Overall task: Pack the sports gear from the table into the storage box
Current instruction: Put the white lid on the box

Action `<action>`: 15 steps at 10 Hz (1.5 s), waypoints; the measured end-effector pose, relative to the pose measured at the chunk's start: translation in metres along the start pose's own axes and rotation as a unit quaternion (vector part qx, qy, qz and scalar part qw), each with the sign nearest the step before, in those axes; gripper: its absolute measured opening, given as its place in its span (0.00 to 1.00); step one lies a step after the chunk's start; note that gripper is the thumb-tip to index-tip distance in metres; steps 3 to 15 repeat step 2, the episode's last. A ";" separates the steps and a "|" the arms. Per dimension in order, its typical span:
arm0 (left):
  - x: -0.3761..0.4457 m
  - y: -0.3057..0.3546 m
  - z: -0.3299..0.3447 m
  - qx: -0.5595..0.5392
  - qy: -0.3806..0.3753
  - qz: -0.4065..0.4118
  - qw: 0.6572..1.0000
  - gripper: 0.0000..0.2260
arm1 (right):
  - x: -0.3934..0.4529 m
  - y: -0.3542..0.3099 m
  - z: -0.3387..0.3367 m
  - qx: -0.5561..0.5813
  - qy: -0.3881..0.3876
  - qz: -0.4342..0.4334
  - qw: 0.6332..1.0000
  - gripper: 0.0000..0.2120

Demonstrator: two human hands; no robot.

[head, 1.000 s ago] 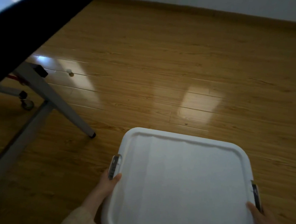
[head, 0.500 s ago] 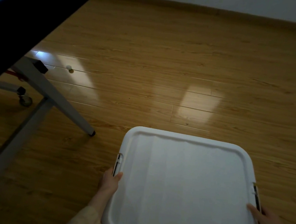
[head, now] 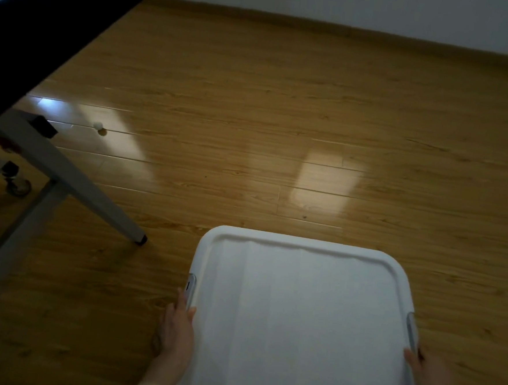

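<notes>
With its white plastic lid (head: 297,324) on, the white rectangular storage box (head: 303,241) sits on the wooden floor (head: 283,104) nearest the camera, so packing looks finished or not begun; its contents are hidden. The left hand (head: 175,328) and right hand (head: 428,373) grip its side latches. Beyond, the dark counter (head: 48,27) edge and its grey metal leg (head: 76,180) stand left; a small white ball (head: 98,125) lies farther off.

Wooden floor (head: 284,89), pale wall (head: 379,11), caster wheel (head: 17,186)
</notes>
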State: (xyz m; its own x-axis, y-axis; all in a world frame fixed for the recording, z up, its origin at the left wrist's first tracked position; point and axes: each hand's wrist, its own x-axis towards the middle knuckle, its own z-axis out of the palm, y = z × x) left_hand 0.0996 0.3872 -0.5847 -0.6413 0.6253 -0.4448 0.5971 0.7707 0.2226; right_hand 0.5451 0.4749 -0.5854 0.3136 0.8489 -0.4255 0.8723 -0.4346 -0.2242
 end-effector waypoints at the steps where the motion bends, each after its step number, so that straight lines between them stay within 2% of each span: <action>1: -0.007 0.006 -0.007 0.037 -0.008 0.011 0.999 0.25 | -0.003 -0.014 -0.010 0.032 -0.035 0.020 0.999 0.13; 2: -0.014 0.007 -0.006 0.041 -0.029 0.001 0.999 0.26 | -0.017 -0.026 -0.020 -0.002 -0.050 0.018 0.999 0.07; 15: -0.014 0.007 -0.006 0.041 -0.029 0.001 0.999 0.26 | -0.017 -0.026 -0.020 -0.002 -0.050 0.018 0.999 0.07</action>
